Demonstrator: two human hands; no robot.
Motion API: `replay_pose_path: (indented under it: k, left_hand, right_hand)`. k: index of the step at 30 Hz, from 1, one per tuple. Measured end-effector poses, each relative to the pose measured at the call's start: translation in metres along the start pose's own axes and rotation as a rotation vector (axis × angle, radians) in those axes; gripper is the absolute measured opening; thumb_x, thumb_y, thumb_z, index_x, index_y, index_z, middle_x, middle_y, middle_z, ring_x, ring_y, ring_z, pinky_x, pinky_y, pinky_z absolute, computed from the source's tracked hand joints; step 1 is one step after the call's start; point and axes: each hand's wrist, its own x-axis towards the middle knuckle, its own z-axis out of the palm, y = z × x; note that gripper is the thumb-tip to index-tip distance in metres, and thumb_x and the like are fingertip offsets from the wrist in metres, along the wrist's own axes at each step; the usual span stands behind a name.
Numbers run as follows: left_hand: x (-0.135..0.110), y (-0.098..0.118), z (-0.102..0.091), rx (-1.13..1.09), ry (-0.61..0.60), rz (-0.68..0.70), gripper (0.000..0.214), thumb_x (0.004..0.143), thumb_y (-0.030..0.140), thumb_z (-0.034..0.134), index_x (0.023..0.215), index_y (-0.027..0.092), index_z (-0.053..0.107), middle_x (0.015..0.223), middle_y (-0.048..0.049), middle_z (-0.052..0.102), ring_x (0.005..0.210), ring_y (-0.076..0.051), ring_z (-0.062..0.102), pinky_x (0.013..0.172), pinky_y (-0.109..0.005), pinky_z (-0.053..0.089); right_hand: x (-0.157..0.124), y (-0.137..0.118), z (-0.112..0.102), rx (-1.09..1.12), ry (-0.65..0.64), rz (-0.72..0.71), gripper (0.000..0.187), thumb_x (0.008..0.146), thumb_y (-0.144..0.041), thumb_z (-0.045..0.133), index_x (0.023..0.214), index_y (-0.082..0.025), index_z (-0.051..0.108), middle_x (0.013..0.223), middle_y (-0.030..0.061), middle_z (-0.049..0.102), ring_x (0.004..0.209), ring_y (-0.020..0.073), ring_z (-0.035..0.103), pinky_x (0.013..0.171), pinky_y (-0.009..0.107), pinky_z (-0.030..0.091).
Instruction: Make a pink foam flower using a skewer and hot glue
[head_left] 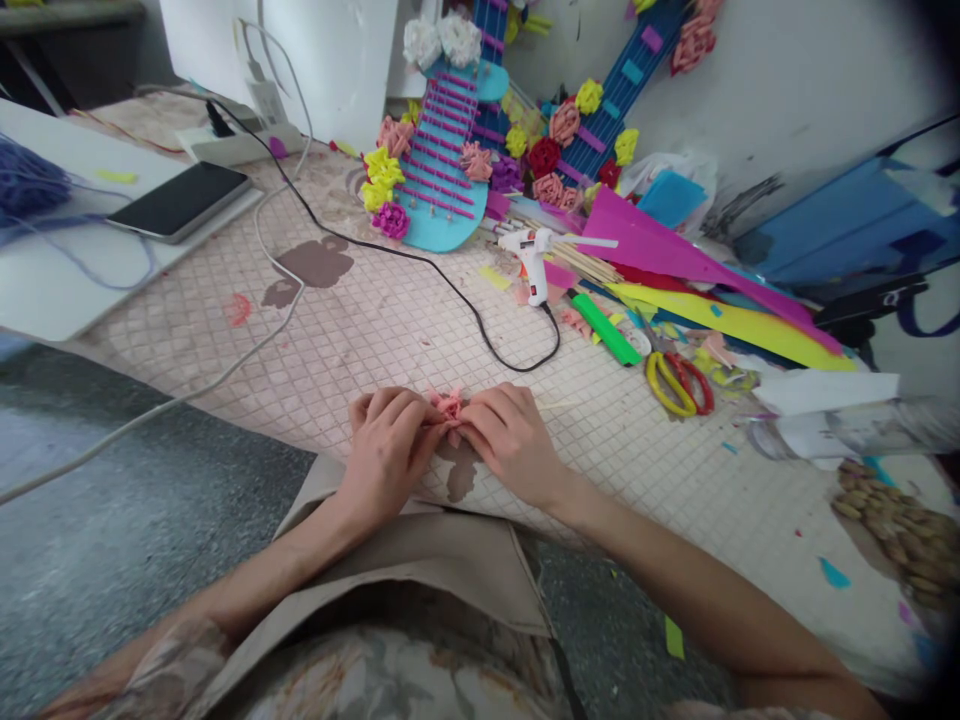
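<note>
- Head view, lower centre of the frame: my left hand [390, 440] and right hand [514, 440] meet over the table [360, 330]; between their fingertips I pinch a small pink crumpled piece [448, 404], paper or ribbon by its look, I cannot tell which; both hands grip it, one from each side, though my fingers hide the exact contact.
- Same view, the step in hand: I judge that I am shaping or folding the pink piece; its folds look soft and easily crushed, so the next move calls for a light pinch, one side held steady while the other hand works the edge.
- Same view, around the work: a white glue gun [534, 262] stands above my hands, right of centre; the scissors [679, 372] lie farther right, well apart from me; a blue board [450, 160] with pink, yellow and purple flowers sits at upper centre.
</note>
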Motion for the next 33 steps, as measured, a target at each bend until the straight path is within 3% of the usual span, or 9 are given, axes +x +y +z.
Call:
replay_pose_path:
  k: [11,17,23,33]
  left_hand:
    - [-0.002,-0.0022,0.0055,0.038,0.109,0.061,0.005,0.087,0.027,0.063,0.091,0.023,0.062,0.089,-0.0018,0.065,0.095,-0.022,0.053,0.086,-0.041,0.034]
    - [-0.0017,-0.0024,0.0056,0.079,0.11,0.094,0.004,0.09,0.023,0.058,0.088,0.023,0.061,0.087,-0.0014,0.066,0.095,-0.021,0.052,0.089,-0.042,0.033]
    - [-0.0028,-0.0023,0.0038,0.101,0.077,0.09,0.007,0.092,0.022,0.053,0.09,0.021,0.06,0.091,-0.0036,0.066,0.096,-0.023,0.053,0.09,-0.044,0.031]
    - [-0.0033,-0.0019,0.0059,0.111,0.107,0.097,0.005,0.091,0.022,0.056,0.089,0.023,0.061,0.089,-0.0018,0.066,0.094,-0.022,0.053,0.089,-0.043,0.031]
  right_hand:
    - [-0.0035,0.003,0.0075,-0.095,-0.007,-0.041,0.015,0.096,-0.021,0.047,0.089,-0.018,0.06,0.092,0.0044,0.064,0.087,0.0183,0.049,0.077,0.035,0.032]
    - [-0.0027,0.0011,0.0059,-0.119,0.003,-0.06,0.016,0.096,-0.021,0.047,0.088,-0.017,0.06,0.091,0.0047,0.065,0.085,0.0187,0.049,0.076,0.035,0.032]
    - [-0.0025,0.0006,0.0047,-0.036,0.003,0.01,0.018,0.096,-0.024,0.047,0.088,-0.017,0.061,0.091,0.0057,0.064,0.087,0.0185,0.05,0.077,0.034,0.034]
    - [-0.0034,0.0013,0.0071,-0.074,-0.019,-0.025,0.018,0.096,-0.022,0.046,0.086,-0.02,0.061,0.093,0.0034,0.064,0.086,0.018,0.05,0.077,0.035,0.031]
